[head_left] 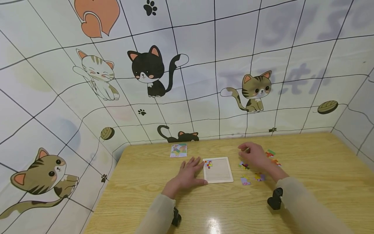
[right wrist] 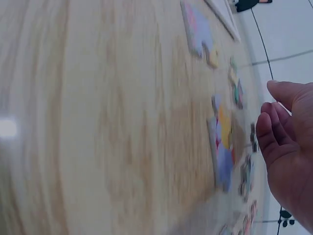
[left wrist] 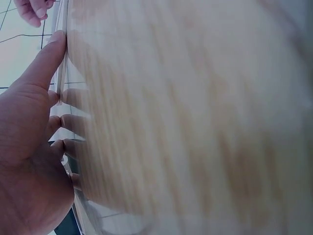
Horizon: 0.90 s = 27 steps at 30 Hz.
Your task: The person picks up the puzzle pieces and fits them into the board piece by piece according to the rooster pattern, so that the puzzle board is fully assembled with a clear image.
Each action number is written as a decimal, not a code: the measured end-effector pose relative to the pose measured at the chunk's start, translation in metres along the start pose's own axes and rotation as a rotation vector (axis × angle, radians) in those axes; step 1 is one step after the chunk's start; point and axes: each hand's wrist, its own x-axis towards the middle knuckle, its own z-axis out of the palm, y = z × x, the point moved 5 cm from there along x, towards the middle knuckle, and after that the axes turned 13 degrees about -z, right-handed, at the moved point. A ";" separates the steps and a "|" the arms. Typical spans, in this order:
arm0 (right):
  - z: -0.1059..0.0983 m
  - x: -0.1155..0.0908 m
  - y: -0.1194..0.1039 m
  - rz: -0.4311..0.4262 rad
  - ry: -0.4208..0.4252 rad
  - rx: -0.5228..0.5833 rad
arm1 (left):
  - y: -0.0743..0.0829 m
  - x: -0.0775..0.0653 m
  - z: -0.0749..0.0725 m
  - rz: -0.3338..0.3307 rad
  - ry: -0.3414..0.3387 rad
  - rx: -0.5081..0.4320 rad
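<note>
A square, pale wooden puzzle tray [head_left: 230, 169] lies on the table, with a small joined patch of colorful puzzle pieces [head_left: 208, 163] in its upper left corner. My left hand [head_left: 188, 175] rests at the tray's left side, fingers spread and thumb at the near left corner. In the left wrist view, the thumb [left wrist: 46, 61] reaches to the tray's edge. My right hand [head_left: 255, 156] hovers to the right of the tray, over loose puzzle pieces [head_left: 245, 180]. Its fingers [right wrist: 268, 134] are loosely bent, apart from the thumb, and nothing shows between them.
A picture card [head_left: 178, 150] lies behind the tray to the left. More loose pieces, including a lilac and yellow one [head_left: 259, 177] and an orange one [head_left: 276, 162], are scattered on the table [head_left: 309, 182] right of the tray. A cat-patterned wall covering [head_left: 201, 94] stands behind the table.
</note>
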 end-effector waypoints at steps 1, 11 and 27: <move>-0.003 -0.001 0.004 -0.004 0.012 -0.019 | 0.000 0.000 0.000 0.000 0.001 0.000; -0.020 -0.007 0.016 0.012 0.049 -0.075 | -0.001 0.000 0.001 0.002 0.000 -0.005; -0.018 -0.001 0.027 0.067 -0.033 -0.062 | 0.001 -0.002 -0.001 -0.001 -0.013 -0.004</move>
